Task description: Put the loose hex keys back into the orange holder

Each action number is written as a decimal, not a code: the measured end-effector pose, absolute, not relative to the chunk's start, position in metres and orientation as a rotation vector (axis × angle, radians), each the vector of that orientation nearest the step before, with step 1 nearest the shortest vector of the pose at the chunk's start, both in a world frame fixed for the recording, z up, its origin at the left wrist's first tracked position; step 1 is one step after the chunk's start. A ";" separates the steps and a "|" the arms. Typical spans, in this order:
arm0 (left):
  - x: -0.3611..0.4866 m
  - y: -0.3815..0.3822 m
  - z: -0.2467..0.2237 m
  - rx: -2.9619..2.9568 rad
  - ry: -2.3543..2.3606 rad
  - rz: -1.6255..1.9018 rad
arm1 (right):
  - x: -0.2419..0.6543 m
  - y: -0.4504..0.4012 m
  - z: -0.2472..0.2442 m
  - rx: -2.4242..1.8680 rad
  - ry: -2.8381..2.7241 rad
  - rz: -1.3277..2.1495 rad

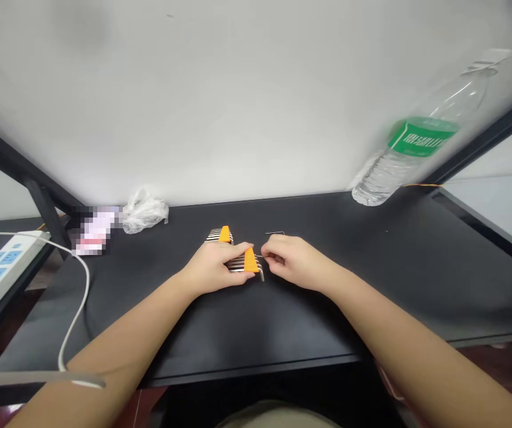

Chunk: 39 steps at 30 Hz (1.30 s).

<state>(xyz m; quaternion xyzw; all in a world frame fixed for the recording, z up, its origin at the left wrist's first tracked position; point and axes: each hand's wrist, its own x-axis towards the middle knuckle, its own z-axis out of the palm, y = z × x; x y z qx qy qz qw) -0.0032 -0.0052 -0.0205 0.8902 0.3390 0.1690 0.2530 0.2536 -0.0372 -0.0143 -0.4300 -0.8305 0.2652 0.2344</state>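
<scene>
My left hand (pixel 211 266) is closed around an orange hex key holder (pixel 250 260) with several silver L-shaped keys through it. Its thumb and fingers press on the holder's edges. A second orange holder (pixel 224 233) with more keys lies just beyond that hand. At the right side of the gripped holder, my right hand (pixel 291 259) pinches a thin hex key (pixel 259 256), whose bent end is hidden in the fingers. Behind the right hand, another thin hex key (pixel 275 232) lies loose on the black table (pixel 278 324).
A clear water bottle (pixel 423 137) with a green label stands at the back right. A crumpled plastic bag (pixel 144 211) lies by the wall, beside a pixelated item (pixel 95 232). On the left are a power strip (pixel 4 267) and a white cable (pixel 84 297).
</scene>
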 end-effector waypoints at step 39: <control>0.004 -0.009 -0.010 2.513 0.784 0.443 | 0.242 -0.048 -0.007 -0.971 -2.114 0.876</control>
